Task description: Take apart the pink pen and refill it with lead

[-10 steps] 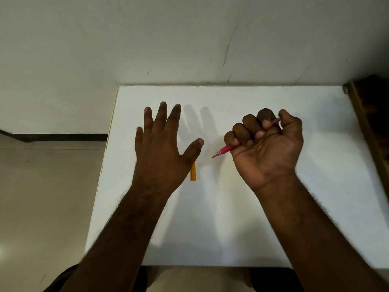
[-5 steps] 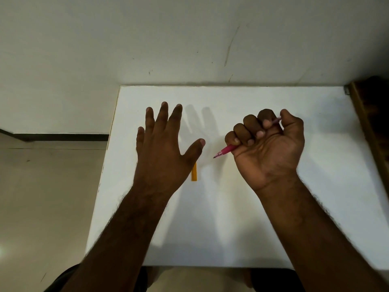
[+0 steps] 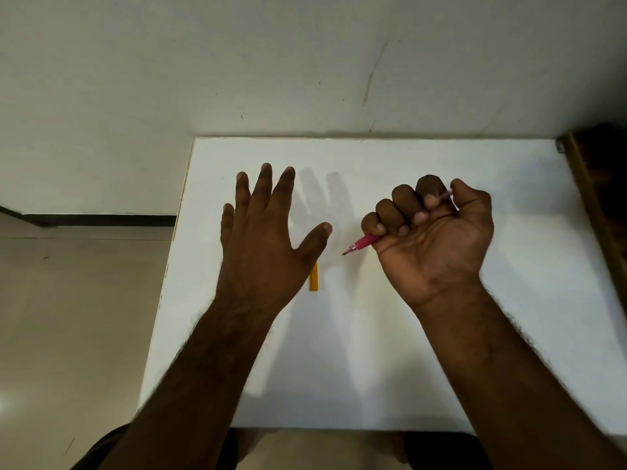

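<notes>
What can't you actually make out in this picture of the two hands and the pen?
- Pink pen, head view: the barrel's middle is hidden inside the closed right hand; only the tip and a bit of the back end show.
- Yellow stick on the white table: its upper part is covered by the open left hand, so what it is stays unclear.
- Dark wooden thing, cut off by the right edge.

Pink pen (image 3: 362,243), white table (image 3: 373,334), seemingly orange-yellow case (image 3: 314,281)

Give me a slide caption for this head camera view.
Right hand fisted around pink pen, left hand spread above yellow lead case on white table.
</notes>
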